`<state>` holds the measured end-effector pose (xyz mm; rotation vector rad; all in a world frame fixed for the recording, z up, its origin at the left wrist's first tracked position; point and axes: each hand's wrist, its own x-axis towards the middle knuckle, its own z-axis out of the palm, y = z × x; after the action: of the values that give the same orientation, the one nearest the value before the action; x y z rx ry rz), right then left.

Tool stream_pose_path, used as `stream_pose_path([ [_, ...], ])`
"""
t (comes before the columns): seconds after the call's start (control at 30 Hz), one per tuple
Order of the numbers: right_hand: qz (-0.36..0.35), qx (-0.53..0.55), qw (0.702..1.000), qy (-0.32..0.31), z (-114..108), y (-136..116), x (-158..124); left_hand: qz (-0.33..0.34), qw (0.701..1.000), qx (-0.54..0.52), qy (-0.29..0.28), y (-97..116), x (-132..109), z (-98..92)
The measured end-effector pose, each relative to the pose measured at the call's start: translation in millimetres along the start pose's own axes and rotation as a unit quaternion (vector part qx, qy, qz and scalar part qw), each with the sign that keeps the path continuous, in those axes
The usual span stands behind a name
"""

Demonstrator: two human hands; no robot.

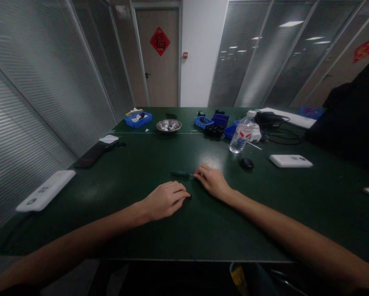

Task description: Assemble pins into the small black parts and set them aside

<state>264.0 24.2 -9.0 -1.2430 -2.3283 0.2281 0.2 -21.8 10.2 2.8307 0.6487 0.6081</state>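
Observation:
My left hand [166, 200] rests low over the dark green table [135, 230], its fingers pinched on a small black piece [190, 196] whose kind I cannot make out. Just ahead lies a screwdriver [180, 174], its dark handle pointing left and its thin metal shaft pointing right. The fingertips of my right hand [213, 181] are closed at the end of that shaft. The palms of both hands are hidden.
A silver bowl [169, 126] and blue trays [139, 119] stand toward the back. On the right are a water bottle [243, 132], a black mouse [247, 163], a white power bank [291, 160] and cables [283, 139]. Another white device [45, 191] lies left. A dark-clothed person [354, 119] is far right.

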Motion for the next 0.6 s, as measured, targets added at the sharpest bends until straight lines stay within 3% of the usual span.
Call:
stream_pose_path([
  [0.27,0.0,0.018,1.0,-0.002,1,2,0,-0.019,0.993,-0.1,0.066,-1,-2,-0.5],
  [0.4,-0.008,0.011,1.0,-0.019,-2,-1,-1,-0.073,0.984,-0.112,0.12,-7,-5,-2.5],
  [0.6,0.002,-0.006,1.0,-0.025,0,-1,0,-0.17,0.971,-0.13,0.11,-19,-9,-2.9],
])
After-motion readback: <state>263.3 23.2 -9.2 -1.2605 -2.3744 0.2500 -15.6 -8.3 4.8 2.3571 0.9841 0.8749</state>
